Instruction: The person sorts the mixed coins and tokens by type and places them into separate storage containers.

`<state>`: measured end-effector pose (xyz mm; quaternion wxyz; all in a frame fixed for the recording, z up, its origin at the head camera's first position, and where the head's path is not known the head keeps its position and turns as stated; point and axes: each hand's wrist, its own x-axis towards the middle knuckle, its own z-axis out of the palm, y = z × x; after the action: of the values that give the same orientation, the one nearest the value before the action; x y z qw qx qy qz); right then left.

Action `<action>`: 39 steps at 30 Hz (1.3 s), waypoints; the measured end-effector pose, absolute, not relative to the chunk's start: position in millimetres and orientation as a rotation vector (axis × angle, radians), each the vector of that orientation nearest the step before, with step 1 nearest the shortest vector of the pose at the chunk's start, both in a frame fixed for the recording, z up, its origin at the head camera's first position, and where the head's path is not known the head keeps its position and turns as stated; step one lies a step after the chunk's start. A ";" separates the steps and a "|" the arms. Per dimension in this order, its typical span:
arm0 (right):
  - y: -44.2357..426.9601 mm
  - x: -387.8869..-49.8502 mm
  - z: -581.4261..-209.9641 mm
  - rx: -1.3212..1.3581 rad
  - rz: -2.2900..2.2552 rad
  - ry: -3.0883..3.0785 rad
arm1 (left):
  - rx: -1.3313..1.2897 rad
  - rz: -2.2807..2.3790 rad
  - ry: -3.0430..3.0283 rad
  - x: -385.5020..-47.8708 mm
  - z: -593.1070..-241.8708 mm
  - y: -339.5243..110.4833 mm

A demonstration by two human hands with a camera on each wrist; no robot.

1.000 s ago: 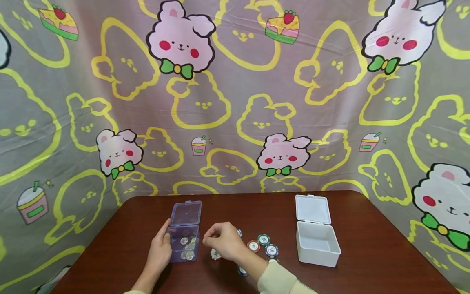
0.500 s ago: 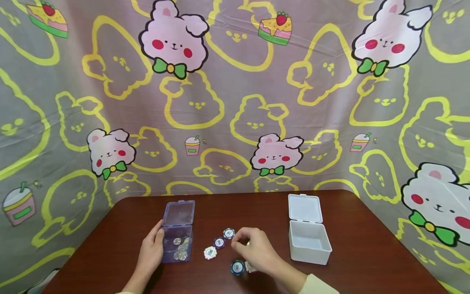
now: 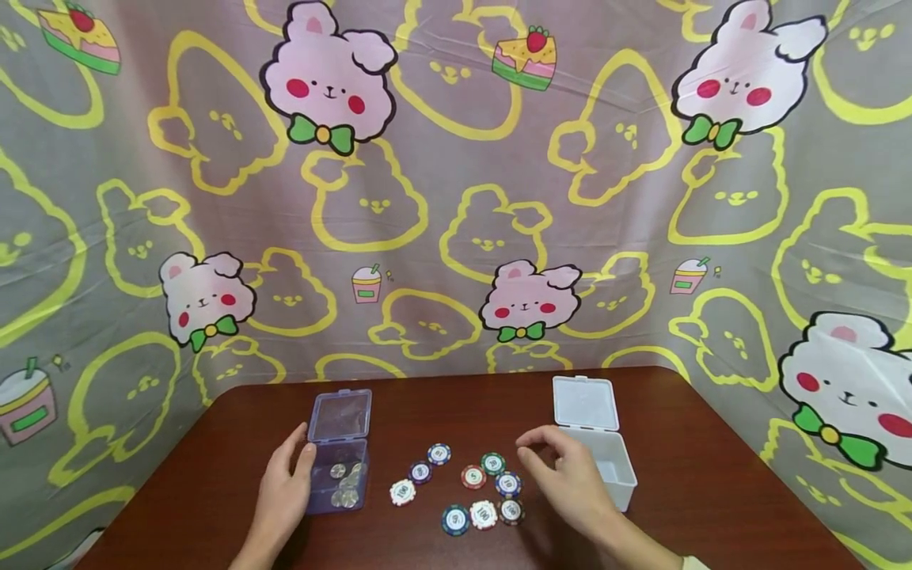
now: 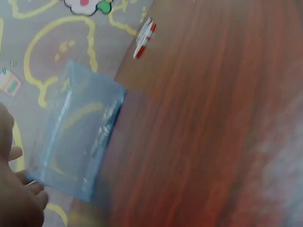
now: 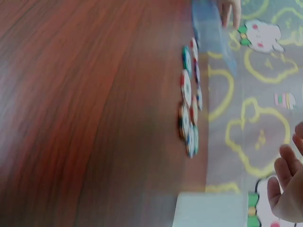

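My left hand [image 3: 283, 479] rests with fairly straight fingers against the left side of a translucent blue plastic box [image 3: 338, 455]. The box has its lid raised, and several silver coins [image 3: 345, 497] lie inside. In the left wrist view, fingertips [image 4: 35, 187] touch the box wall. My right hand [image 3: 573, 479] hovers in front of a white plastic box [image 3: 618, 459], partly hiding it, fingers loosely bent and nothing visible between them. Between the boxes lie several poker chips, among them a red one [image 3: 473, 476], a green one [image 3: 492, 463] and a white one [image 3: 402, 492].
All this stands on a dark reddish-brown wooden table [image 3: 456, 404]. The white box's lid [image 3: 586, 402] is tipped back. A grey curtain [image 3: 456, 198] with cartoon animals hangs behind the table's far edge and along both sides.
My right hand has moved right, from beside the blue box, across the chips to the white box, uncovering the chips. My left hand stays at the blue box. The head view has turned slightly right.
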<state>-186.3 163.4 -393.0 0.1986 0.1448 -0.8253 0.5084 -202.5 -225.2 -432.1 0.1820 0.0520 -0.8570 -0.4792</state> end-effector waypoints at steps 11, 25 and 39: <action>228.6 -193.7 -391.1 0.052 1.310 -2.231 | -0.220 -1.137 -2.193 -179.5 -412.8 -168.2; 262.7 -209.9 -407.1 -0.274 1.668 -2.321 | -0.348 -1.075 -2.449 -176.1 -434.8 -116.9; 269.0 -226.1 -422.3 -0.340 1.823 -2.435 | -0.269 -0.946 -2.670 -181.0 -442.1 -114.9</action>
<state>-226.1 269.0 -422.3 0.0401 -0.1109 -0.7949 0.5952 -181.0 -114.9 -442.1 0.1473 -0.0933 -0.9281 -0.3289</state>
